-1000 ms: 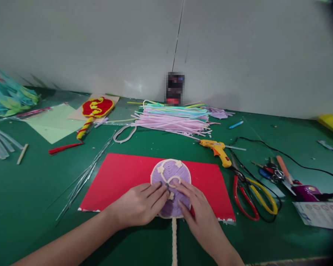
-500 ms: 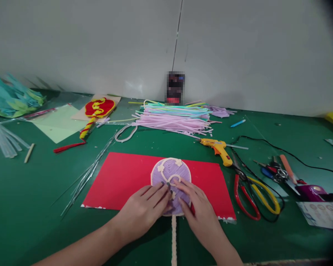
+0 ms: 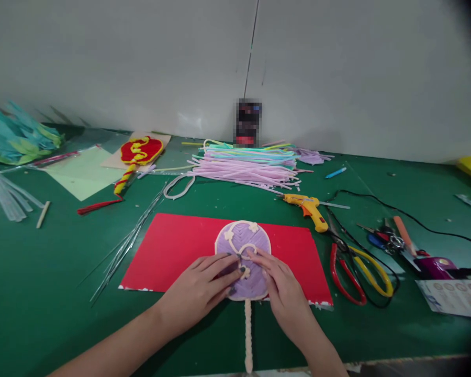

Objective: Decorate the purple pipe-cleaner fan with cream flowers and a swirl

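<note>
A round purple fan (image 3: 255,285) with a cream rim, made of fuzzy pipe cleaner, lies in front of me over a red card. Its twisted cream handle (image 3: 248,335) points toward me. Cream flowers and a curling cream pipe cleaner (image 3: 248,246) decorate its face. My left hand (image 3: 204,283) covers the fan's left side, fingertips pressed near the lower flower and the curl's base. From the right, my right hand (image 3: 280,277) grips the edge, its fingertips on the curl's right end. The fingers hide parts of the fan and curl.
Behind the red card (image 3: 172,251) lies a pile of pastel pipe cleaners (image 3: 247,170). A yellow glue gun (image 3: 308,209), pliers (image 3: 347,272) and a black cord are on the right. A red and yellow fan (image 3: 141,151) and thin wires (image 3: 131,238) lie left.
My left fingertips have shifted slightly on the fan, so the lower flower shows more. The right hand stays at the fan's right side. The whole view has shifted a little.
</note>
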The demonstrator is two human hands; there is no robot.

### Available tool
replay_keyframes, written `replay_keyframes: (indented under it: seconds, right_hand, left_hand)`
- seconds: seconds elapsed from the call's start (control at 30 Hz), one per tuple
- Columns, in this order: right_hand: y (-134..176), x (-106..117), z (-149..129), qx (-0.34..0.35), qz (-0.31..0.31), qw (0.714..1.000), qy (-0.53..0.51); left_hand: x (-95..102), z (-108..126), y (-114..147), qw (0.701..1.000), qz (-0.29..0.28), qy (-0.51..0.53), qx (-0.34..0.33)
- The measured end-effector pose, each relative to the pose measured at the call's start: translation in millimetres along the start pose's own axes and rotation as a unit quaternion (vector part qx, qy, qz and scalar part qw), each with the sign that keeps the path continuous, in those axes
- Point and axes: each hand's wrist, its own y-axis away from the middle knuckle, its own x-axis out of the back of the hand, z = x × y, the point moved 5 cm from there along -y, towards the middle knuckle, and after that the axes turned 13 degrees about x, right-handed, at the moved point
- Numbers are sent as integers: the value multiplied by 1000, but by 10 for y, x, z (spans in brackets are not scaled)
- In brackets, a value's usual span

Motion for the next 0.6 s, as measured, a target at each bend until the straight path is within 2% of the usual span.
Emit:
replay_keyframes:
  seconds: [0.17,0.3,0.5,0.6]
  right_hand:
    - [1,7,0,3,21,1000,2]
    - [1,0,2,15,15,1000,11]
    - [25,40,-45,66,9,997,42]
    - [39,43,-90,106,-18,993,44]
  left_hand:
    - [5,22,-13,1000,-11,-12,2]
    - [11,50,-13,1000,-1,-30,-9]
    - [3,40,-12,1000,-1,-21,-19]
    - [13,3,-22,1000,-5,4,-8]
